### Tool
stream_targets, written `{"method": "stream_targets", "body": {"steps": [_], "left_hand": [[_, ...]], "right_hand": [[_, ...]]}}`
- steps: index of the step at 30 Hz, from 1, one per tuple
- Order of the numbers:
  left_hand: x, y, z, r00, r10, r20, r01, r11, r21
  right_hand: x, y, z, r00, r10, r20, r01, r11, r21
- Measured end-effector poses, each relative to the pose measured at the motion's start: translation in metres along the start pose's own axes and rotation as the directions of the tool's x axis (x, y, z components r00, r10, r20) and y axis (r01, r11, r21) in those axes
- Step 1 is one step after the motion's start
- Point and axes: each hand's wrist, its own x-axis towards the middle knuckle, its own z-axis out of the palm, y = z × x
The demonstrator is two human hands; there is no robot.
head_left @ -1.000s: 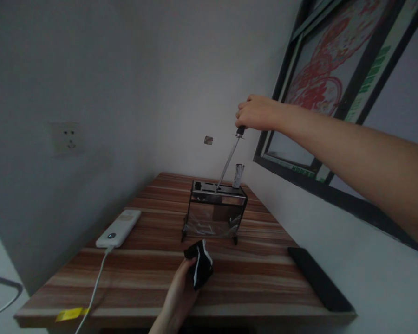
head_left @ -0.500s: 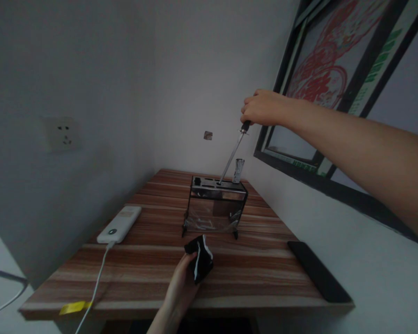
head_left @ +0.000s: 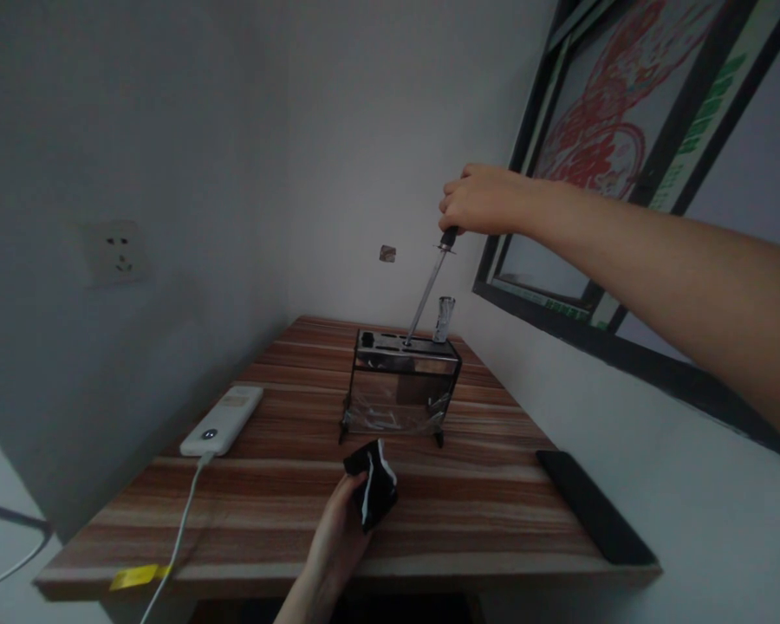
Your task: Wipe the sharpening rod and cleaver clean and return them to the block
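My right hand grips the dark handle of a sharpening steel from above. The rod slants down to the left, and its tip is at a hole in the top of a black-framed knife block with clear sides. A handle with a patterned grey look sticks up from the block's right end. Nearer to me, my left hand is closed on a folded black cloth with white edging, held in front of the block. The fingers under the cloth are partly hidden.
A white power bank with a white cable lies on the left of the wooden table. At the right edge is a flat black object. Yellow tape marks the front edge. A framed window flanks the right side.
My right hand has shifted slightly left, bringing the sharpening steel a little more upright over the knife block. The left hand and the cloth stay where they were.
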Motion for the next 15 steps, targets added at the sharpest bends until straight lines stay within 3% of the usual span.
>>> {"method": "stream_targets", "body": {"steps": [6, 15], "left_hand": [[0.002, 0.000, -0.003, 1.000, 0.001, 0.027, -0.002, 0.999, 0.036], [0.011, -0.003, -0.010, 0.998, -0.011, 0.062, 0.011, 1.000, 0.005]], "right_hand": [[0.007, -0.009, -0.004, 0.999, -0.032, -0.037, 0.034, 0.999, 0.037], [0.008, -0.038, -0.021, 0.992, -0.129, 0.003, 0.128, 0.990, 0.058]]}}
